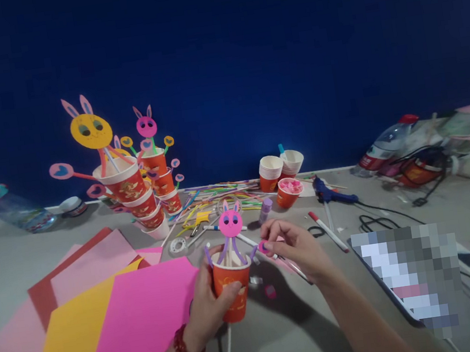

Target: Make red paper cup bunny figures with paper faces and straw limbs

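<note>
My left hand [212, 304] is wrapped round an orange paper cup [234, 281], held upright above the table. Out of the cup rises a pink paper bunny face [230, 224] with two ears and purple pipe-cleaner limbs. A thin white stick [229, 340] pokes out below the cup. Beside the cup's right rim, my right hand [290, 244] pinches a small pink paper disc [264, 247] with a dark mark, close to the tip of a purple pipe cleaner [253, 252]. Whether disc and pipe cleaner touch, I cannot tell. Another small pink piece [270, 291] lies on the table below.
Stacked bunny cups [137, 198] stand at the back left. Coloured paper sheets [136, 318] cover the left side. Behind are pipe cleaners [203, 195], spare cups [271, 172] and a purple glue stick [265, 210]. Rightward lie a corded blue glue gun [333, 192], a marker [329, 233] and a blurred-out device [407, 280].
</note>
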`<state>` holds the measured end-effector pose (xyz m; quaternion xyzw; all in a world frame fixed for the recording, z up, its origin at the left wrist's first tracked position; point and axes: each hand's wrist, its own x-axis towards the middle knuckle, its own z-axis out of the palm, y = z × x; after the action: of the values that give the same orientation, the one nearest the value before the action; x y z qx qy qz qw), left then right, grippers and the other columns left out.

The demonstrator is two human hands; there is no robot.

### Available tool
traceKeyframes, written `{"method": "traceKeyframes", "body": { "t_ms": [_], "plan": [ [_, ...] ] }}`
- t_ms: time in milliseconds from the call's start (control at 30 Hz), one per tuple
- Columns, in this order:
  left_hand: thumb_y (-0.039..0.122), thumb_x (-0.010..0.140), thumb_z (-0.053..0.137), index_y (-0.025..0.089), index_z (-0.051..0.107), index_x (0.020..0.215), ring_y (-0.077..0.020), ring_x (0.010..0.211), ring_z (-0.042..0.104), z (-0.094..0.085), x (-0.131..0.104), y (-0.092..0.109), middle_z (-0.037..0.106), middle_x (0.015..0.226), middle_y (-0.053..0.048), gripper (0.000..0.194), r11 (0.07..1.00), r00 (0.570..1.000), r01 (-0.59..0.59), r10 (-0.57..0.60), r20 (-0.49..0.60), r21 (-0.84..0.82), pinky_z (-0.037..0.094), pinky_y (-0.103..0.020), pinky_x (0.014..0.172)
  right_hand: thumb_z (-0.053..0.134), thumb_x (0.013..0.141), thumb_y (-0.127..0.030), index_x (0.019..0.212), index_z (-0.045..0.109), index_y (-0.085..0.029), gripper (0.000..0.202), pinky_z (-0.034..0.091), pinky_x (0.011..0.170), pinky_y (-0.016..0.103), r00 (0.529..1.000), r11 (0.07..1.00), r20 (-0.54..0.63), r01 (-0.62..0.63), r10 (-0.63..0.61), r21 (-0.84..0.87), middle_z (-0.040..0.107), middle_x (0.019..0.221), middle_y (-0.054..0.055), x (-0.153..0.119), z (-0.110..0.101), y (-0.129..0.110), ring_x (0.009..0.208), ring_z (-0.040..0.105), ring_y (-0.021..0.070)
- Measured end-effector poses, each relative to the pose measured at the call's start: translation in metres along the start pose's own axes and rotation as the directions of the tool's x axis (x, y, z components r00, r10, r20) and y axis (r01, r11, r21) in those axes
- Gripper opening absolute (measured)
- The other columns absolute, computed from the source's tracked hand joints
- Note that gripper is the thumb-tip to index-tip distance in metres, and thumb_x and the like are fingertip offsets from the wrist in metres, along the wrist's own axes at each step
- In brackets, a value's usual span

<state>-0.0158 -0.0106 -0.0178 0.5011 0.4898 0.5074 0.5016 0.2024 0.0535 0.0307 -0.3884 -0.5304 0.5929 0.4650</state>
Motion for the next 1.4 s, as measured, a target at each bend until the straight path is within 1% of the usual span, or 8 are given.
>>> {"method": "traceKeyframes", "body": {
  "t_ms": [167, 333, 567, 867, 1000, 1100, 1267, 1400],
  "plan": [
    [0.034, 0.078, 0.074, 0.02, 0.048, 0.136, -0.0289, 0.11, 0.066, 0.001, 0.0, 0.001, 0.066, 0.126, -0.011, 0.065, 0.999, 1.0, -0.024, 0.023, 0.016, 0.044, 0.055, -0.04, 0.091, 0.085, 0.072, -0.042, 0.069, 0.059, -0.019, 0.036, 0.049, 0.062, 0.028, 0.999, 0.996, 0.006, -0.051, 0.051, -0.067, 0.064, 0.092, 0.003, 0.001, 0.005, 0.003, 0.068, 0.058, 0.0133],
    [0.034, 0.078, 0.073, 0.02, 0.047, 0.137, -0.03, 0.114, 0.063, 0.001, 0.001, -0.001, 0.064, 0.127, -0.012, 0.067, 0.996, 0.999, -0.042, 0.04, 0.025, 0.078, 0.052, -0.041, 0.095, 0.085, 0.07, -0.046, 0.068, 0.059, -0.019, 0.038, 0.05, 0.061, 0.029, 0.997, 0.99, -0.003, -0.079, 0.079, -0.114, 0.065, 0.084, 0.003, 0.002, 0.006, 0.003, 0.067, 0.058, 0.0146],
    [0.032, 0.077, 0.073, 0.019, 0.048, 0.136, -0.0308, 0.117, 0.061, 0.0, 0.001, -0.001, 0.063, 0.129, -0.013, 0.065, 0.992, 0.997, -0.075, 0.073, 0.022, 0.102, 0.05, -0.042, 0.098, 0.083, 0.071, -0.044, 0.068, 0.058, -0.019, 0.035, 0.047, 0.06, 0.028, 0.997, 0.986, -0.02, -0.083, 0.081, -0.143, 0.066, 0.084, 0.002, 0.002, 0.006, 0.004, 0.066, 0.057, 0.0137],
    [0.035, 0.077, 0.074, 0.02, 0.049, 0.136, -0.0302, 0.115, 0.063, 0.0, 0.001, -0.001, 0.065, 0.126, -0.012, 0.066, 0.995, 0.998, -0.061, 0.059, 0.027, 0.082, 0.052, -0.041, 0.096, 0.082, 0.071, -0.042, 0.069, 0.057, -0.019, 0.033, 0.047, 0.06, 0.028, 0.996, 0.981, -0.04, -0.088, 0.083, -0.172, 0.068, 0.082, 0.002, 0.002, 0.006, 0.006, 0.064, 0.059, 0.0136],
    [0.036, 0.077, 0.074, 0.02, 0.049, 0.135, -0.0294, 0.113, 0.064, 0.0, 0.002, 0.001, 0.066, 0.125, -0.011, 0.065, 0.997, 0.998, -0.051, 0.049, 0.025, 0.064, 0.053, -0.04, 0.094, 0.078, 0.075, -0.04, 0.07, 0.056, -0.02, 0.03, 0.045, 0.058, 0.027, 0.998, 0.973, -0.052, -0.046, 0.035, -0.228, 0.068, 0.08, 0.002, 0.001, 0.007, 0.006, 0.062, 0.058, 0.0136],
    [0.038, 0.078, 0.074, 0.021, 0.047, 0.136, -0.0285, 0.109, 0.066, 0.001, 0.002, 0.003, 0.067, 0.123, -0.011, 0.066, 0.999, 0.999, -0.037, 0.036, 0.034, 0.036, 0.055, -0.039, 0.091, 0.076, 0.078, -0.038, 0.074, 0.058, -0.02, 0.025, 0.047, 0.059, 0.028, 0.998, 0.96, -0.064, -0.001, -0.017, -0.279, 0.066, 0.077, 0.002, 0.0, 0.009, 0.007, 0.064, 0.059, 0.0148],
    [0.037, 0.078, 0.073, 0.02, 0.044, 0.139, -0.0283, 0.103, 0.068, 0.001, 0.001, 0.003, 0.068, 0.119, -0.011, 0.069, 1.0, 0.999, -0.017, 0.017, 0.038, 0.004, 0.056, -0.04, 0.087, 0.075, 0.081, -0.034, 0.091, 0.061, -0.022, 0.021, 0.052, 0.065, 0.028, 0.988, 0.947, -0.066, 0.112, -0.138, -0.3, 0.064, 0.081, 0.001, -0.001, 0.014, 0.01, 0.073, 0.061, 0.0168],
    [0.035, 0.078, 0.073, 0.021, 0.044, 0.139, -0.0285, 0.106, 0.067, 0.0, 0.0, 0.002, 0.067, 0.122, -0.011, 0.069, 1.0, 0.999, -0.024, 0.024, 0.027, 0.011, 0.055, -0.041, 0.091, 0.076, 0.082, -0.034, 0.098, 0.062, -0.022, 0.025, 0.053, 0.069, 0.03, 0.987, 0.947, -0.042, 0.139, -0.158, -0.291, 0.065, 0.085, 0.002, -0.001, 0.015, 0.011, 0.078, 0.062, 0.0182]
  ]
}}
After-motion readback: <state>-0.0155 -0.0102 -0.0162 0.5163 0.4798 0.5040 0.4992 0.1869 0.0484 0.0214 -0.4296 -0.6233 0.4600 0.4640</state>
